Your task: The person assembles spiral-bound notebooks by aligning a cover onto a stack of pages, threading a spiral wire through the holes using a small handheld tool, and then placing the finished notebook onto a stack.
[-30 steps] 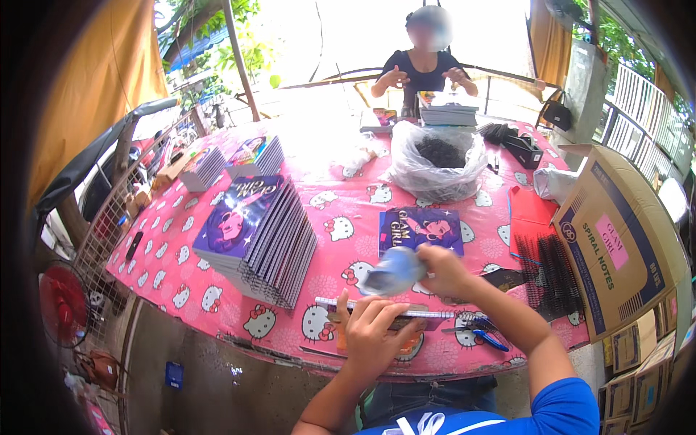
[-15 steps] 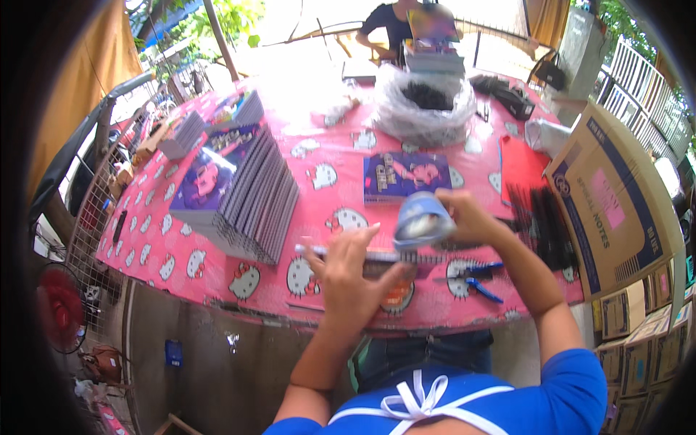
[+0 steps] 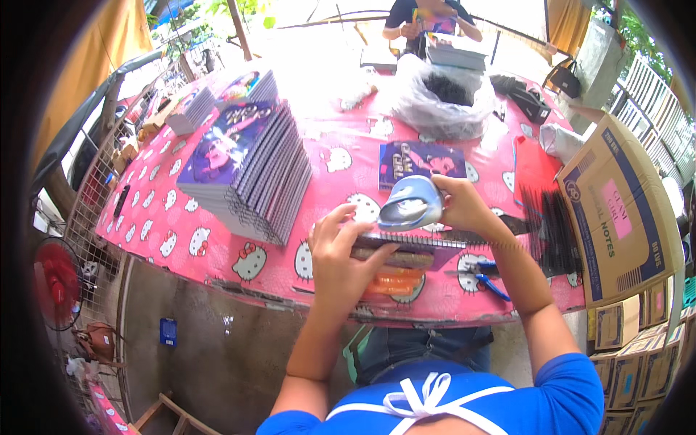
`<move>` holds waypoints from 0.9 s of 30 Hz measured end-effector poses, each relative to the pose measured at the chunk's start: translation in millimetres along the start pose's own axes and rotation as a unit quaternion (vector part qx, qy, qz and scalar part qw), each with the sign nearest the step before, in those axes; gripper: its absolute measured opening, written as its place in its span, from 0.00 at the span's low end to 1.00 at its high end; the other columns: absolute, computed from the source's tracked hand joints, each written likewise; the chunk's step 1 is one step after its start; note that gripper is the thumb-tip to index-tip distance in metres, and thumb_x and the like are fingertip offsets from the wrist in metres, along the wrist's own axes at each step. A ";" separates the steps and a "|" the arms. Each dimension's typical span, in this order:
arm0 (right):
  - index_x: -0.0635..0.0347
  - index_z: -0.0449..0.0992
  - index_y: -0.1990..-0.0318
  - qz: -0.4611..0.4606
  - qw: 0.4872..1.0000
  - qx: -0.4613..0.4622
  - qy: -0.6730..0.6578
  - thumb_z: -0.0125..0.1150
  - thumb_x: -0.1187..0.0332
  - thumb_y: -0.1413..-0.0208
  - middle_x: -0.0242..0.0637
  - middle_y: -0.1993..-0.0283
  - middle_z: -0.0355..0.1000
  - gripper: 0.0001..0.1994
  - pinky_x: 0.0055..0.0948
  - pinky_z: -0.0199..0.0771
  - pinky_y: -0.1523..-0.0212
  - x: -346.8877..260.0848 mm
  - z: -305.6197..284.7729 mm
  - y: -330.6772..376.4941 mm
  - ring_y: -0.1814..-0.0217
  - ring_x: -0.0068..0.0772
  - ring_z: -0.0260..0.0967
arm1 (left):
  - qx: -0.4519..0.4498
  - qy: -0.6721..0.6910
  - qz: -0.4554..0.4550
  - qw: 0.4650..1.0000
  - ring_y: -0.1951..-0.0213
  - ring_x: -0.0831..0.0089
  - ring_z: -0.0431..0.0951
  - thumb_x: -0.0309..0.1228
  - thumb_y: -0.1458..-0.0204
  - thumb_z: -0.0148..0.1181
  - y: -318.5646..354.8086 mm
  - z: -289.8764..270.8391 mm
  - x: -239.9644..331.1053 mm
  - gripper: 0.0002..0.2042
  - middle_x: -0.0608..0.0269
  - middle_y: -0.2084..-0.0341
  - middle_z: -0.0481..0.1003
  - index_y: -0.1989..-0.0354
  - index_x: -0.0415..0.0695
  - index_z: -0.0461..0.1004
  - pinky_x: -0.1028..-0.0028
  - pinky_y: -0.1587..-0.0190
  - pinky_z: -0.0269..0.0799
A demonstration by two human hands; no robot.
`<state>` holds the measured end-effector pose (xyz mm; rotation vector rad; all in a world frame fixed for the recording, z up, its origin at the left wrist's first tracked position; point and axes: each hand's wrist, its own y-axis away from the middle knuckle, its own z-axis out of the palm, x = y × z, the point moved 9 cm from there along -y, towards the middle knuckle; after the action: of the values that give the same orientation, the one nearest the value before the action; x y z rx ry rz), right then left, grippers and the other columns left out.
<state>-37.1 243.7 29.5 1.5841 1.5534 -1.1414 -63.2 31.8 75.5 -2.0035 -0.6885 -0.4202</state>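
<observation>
My left hand (image 3: 339,257) grips a notebook (image 3: 446,255) at its left part, thumb on the near face and fingers over the top. Along the notebook's upper edge runs a dark wire coil (image 3: 500,243) whose loose end sticks out to the right, past my right wrist. In my right hand (image 3: 458,203) is a rounded blue slipper-like thing (image 3: 412,201) with a pale marbled oval face, held just above the coiled edge. Whether it touches the coil, I cannot tell. An orange block-like thing (image 3: 395,281) lies under the notebook's near side. Blue-handled pliers (image 3: 487,280) rest to the right.
A tall stack of spiral notebooks (image 3: 250,174) stands left; one purple notebook (image 3: 420,161) lies beyond my hands. Black coils (image 3: 554,235) lie by a cardboard box (image 3: 623,210) at right. Farther back are a plastic bag (image 3: 442,101) and a co-worker (image 3: 428,25) holding a book.
My right hand has shifted slightly left and up with the blue thing, now tilted differently. My left hand has closed further around the notebook. The co-worker has raised a book.
</observation>
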 end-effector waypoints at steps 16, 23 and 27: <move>0.63 0.74 0.57 -0.038 0.996 -0.005 -0.083 0.63 0.81 0.65 0.33 0.67 0.75 0.21 0.25 0.71 0.61 -7.2 31.5 -21.7 0.65 0.21 0.70 | 0.079 0.492 -0.236 0.834 0.61 0.74 0.77 0.15 0.51 0.60 31.2 -0.3 -103.3 0.14 0.56 0.64 0.77 0.55 0.32 0.73 0.78 0.58 0.74; 0.62 0.75 0.57 -0.110 0.991 -0.026 -0.071 0.65 0.79 0.64 0.36 0.65 0.75 0.20 0.24 0.71 0.62 -29.7 42.6 -35.9 0.63 0.21 0.70 | 0.065 0.549 -0.293 0.780 0.65 0.77 0.76 0.18 0.50 0.61 38.8 13.7 -124.8 0.12 0.59 0.66 0.78 0.56 0.34 0.77 0.79 0.59 0.72; 0.64 0.75 0.56 -0.181 0.982 0.005 0.049 0.65 0.80 0.65 0.33 0.64 0.76 0.21 0.24 0.72 0.61 -38.4 54.5 -35.2 0.64 0.21 0.70 | 0.051 0.566 -0.284 0.773 0.65 0.79 0.76 0.18 0.49 0.61 39.3 19.1 -133.5 0.11 0.61 0.67 0.78 0.57 0.33 0.77 0.80 0.60 0.71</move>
<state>-77.0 181.8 45.6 1.4155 1.9618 -1.2761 -143.0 -7.0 -33.4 -1.0360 -0.4600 -1.7172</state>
